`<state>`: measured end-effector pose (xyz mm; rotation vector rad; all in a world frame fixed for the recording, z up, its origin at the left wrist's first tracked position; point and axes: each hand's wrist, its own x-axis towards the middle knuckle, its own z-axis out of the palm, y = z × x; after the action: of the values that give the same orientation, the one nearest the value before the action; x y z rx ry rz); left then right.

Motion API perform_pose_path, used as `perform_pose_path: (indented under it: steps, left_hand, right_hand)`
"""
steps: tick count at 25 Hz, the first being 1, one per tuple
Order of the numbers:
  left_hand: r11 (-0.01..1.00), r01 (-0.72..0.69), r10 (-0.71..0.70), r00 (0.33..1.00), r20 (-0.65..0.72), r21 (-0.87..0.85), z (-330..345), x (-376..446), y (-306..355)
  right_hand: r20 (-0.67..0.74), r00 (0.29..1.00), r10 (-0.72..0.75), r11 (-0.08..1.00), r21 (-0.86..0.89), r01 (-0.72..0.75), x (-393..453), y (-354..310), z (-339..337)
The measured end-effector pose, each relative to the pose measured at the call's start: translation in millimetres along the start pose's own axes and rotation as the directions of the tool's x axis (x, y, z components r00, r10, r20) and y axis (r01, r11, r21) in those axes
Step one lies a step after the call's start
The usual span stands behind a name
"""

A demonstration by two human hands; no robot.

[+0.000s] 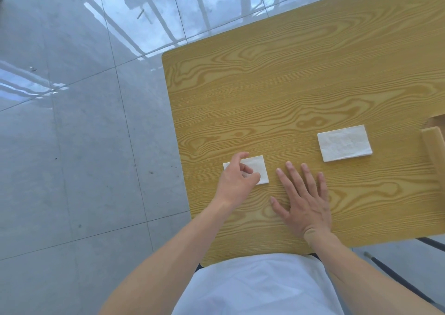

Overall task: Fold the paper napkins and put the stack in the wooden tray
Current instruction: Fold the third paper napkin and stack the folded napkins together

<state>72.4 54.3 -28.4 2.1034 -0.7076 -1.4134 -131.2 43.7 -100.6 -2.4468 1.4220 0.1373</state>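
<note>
A small folded white napkin (258, 168) lies near the table's left edge. My left hand (237, 178) hovers over its left half with curled fingers that hold nothing, hiding part of it. My right hand (303, 199) lies flat on the wood just right of that napkin, fingers spread and empty. A larger stack of white napkins (344, 143) rests farther right, apart from both hands. The wooden tray (434, 143) shows only as a light rim at the right border.
The yellow wood-grain table (289, 86) ends at a rounded left edge over a glossy grey tiled floor (72, 122). My white shirt (257, 288) fills the bottom. Dark chair or table legs (395, 278) run at the lower right.
</note>
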Motion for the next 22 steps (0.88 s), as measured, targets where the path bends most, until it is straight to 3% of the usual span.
perform_pose_path:
  steps: [4, 8, 12, 17, 22]
  left_hand:
    - [0.977, -0.086, 0.111, 0.986, -0.121, 0.195, -22.2, -6.3, -14.0]
    - [0.815, -0.168, 0.33, 0.922, -0.205, 0.554, -36.8, -5.0, -37.2]
    - [0.736, -0.146, 0.343, 0.922, -0.179, 0.661, -45.0, 2.3, -43.2]
    - [0.612, -0.164, 0.35, 0.933, -0.079, 0.774, -49.4, 6.9, -33.9]
    - [0.625, -0.158, 0.313, 0.948, -0.06, 0.765, -49.5, 11.0, -19.8]
  right_hand:
    - [0.025, 1.0, 0.002, 1.0, -0.012, -0.002, -0.3, -1.3, -6.4]
    - [-0.034, 0.998, 0.059, 0.997, 0.06, -0.057, 3.0, -15.4, -15.9]
    - [-0.108, 0.994, -0.015, 0.983, 0.178, 0.034, 36.4, -51.1, -34.9]
    - [0.19, 0.958, -0.215, 0.976, -0.002, 0.219, 67.5, -64.8, -38.6]
    - [0.169, 0.967, -0.188, 0.981, -0.007, 0.192, 72.3, -68.7, -48.6]
